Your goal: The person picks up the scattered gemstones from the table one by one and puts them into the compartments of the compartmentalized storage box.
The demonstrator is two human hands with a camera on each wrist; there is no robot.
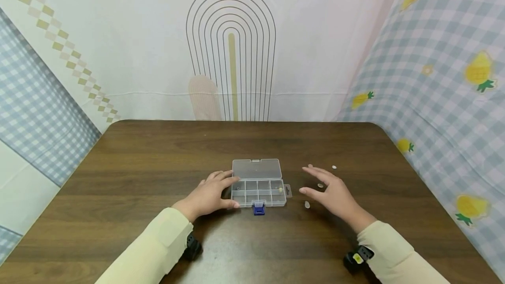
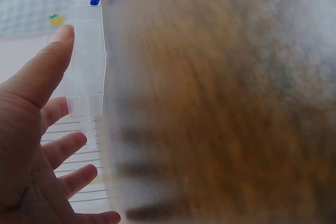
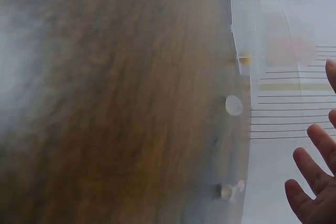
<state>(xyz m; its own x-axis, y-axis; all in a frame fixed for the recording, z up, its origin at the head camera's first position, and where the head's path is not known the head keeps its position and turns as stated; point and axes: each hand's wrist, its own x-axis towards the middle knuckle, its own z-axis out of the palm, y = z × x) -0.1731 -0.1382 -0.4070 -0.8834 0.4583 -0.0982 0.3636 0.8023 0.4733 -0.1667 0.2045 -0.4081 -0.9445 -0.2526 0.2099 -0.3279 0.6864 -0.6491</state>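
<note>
A clear plastic compartment box point(image 1: 258, 192) stands on the table with its lid point(image 1: 257, 168) folded back and a blue latch point(image 1: 258, 209) at its front. A small yellowish piece point(image 1: 281, 190) lies in a right-hand compartment. My left hand point(image 1: 211, 194) rests at the box's left end, thumb near the front corner and index finger near the back; its fingers look relaxed and spread. To the right of the box my right hand point(image 1: 331, 192) hovers with extended fingers, holding nothing. Around it lie several small pale pieces, among them a whitish oval piece point(image 1: 307, 204) near the thumb.
A dark brown wooden table point(image 1: 158, 152) carries everything. Behind it hangs a white cloth point(image 1: 142, 47) with arch lines, and a checked pineapple-print cloth point(image 1: 442, 100) hangs at the right. Each wrist wears a black strapped device point(image 1: 192, 247).
</note>
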